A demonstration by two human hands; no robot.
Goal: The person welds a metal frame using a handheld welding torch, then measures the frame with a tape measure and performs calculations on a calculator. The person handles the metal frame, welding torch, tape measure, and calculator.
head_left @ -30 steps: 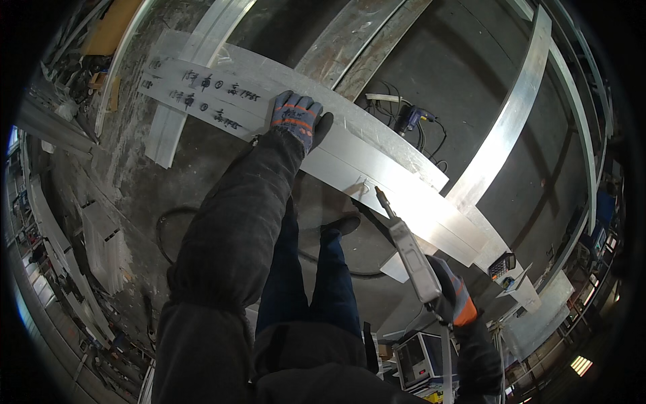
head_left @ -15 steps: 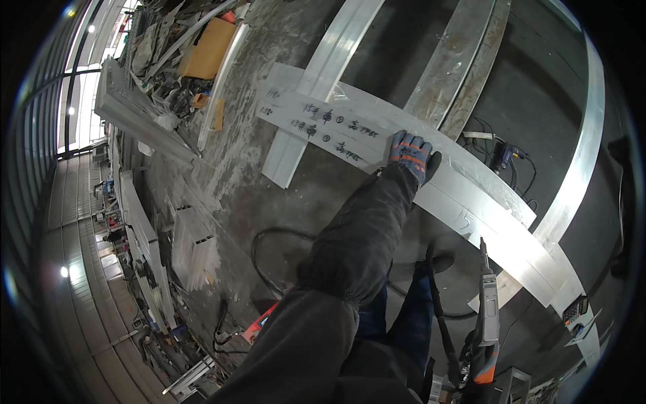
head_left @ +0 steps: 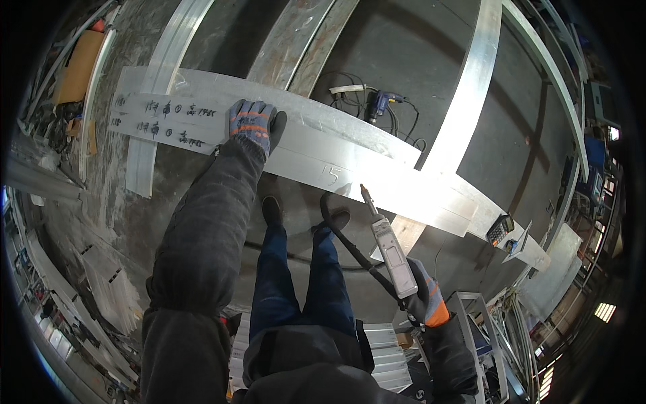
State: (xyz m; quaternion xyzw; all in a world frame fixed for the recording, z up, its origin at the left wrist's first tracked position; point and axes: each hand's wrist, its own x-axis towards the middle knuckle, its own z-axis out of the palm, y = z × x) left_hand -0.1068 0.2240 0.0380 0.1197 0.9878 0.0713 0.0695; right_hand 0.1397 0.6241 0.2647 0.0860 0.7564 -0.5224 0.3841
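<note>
My left hand (head_left: 253, 126), in a grey and orange work glove, lies on a long flat metal strip (head_left: 299, 158). Its fingers are stretched over the surface and the thumb is apart. Black handwriting marks the strip left of the hand. A second metal plate (head_left: 343, 128) runs along the strip's far side. At the lower right, my gloved right hand (head_left: 428, 297) is wrapped round the rear of a grey handheld welding gun (head_left: 391, 250). The gun's copper-coloured tip is near the strip's near edge; whether they touch I cannot tell. A black hose trails from the gun.
Metal beams (head_left: 464, 101) lie crosswise under the plates. Beyond them sits a blue power drill (head_left: 382, 104) with tangled cables. A calculator (head_left: 500, 229) rests at the strip's right end. Cardboard (head_left: 79, 67) and scrap lie far left; a metal frame (head_left: 481, 337) stands near right.
My view has swung to the right, so the scene shifts left. My right forearm and more of the right glove have come into view. My left hand stays on the strip.
</note>
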